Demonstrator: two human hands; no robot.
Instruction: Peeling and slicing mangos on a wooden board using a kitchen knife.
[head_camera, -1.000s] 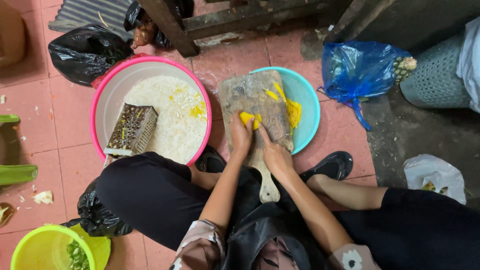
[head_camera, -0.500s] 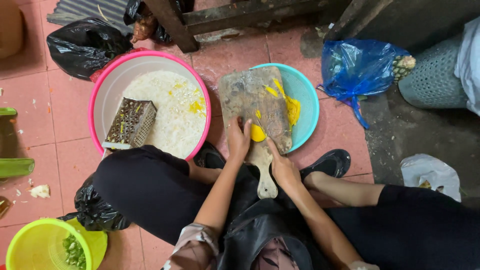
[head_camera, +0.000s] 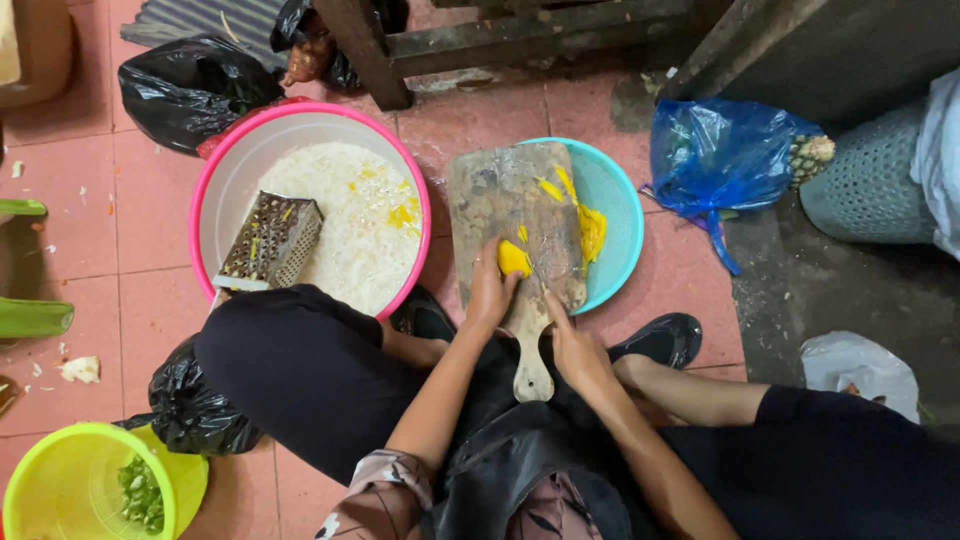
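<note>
My left hand (head_camera: 490, 295) presses a yellow fruit piece (head_camera: 514, 259) onto a worn wooden cutting board (head_camera: 500, 195). The board lies across a light blue basin (head_camera: 618, 205), its handle pointing toward me. My right hand (head_camera: 574, 347) is beside the board's handle, gripping a knife (head_camera: 541, 281) whose blade reaches up to the yellow piece. Yellow slices (head_camera: 590, 226) lie at the board's right edge and in the basin.
A pink basin (head_camera: 225, 190) of white grated food holds a metal grater (head_camera: 271, 240) at left. Black bags (head_camera: 185, 85), a blue bag with a pineapple (head_camera: 725, 155), a green bucket (head_camera: 70, 480) and a wooden table leg (head_camera: 365, 50) surround me.
My right hand has drawn back from the yellow piece toward the board's handle. My left hand stays on the piece, which sits slightly nearer me.
</note>
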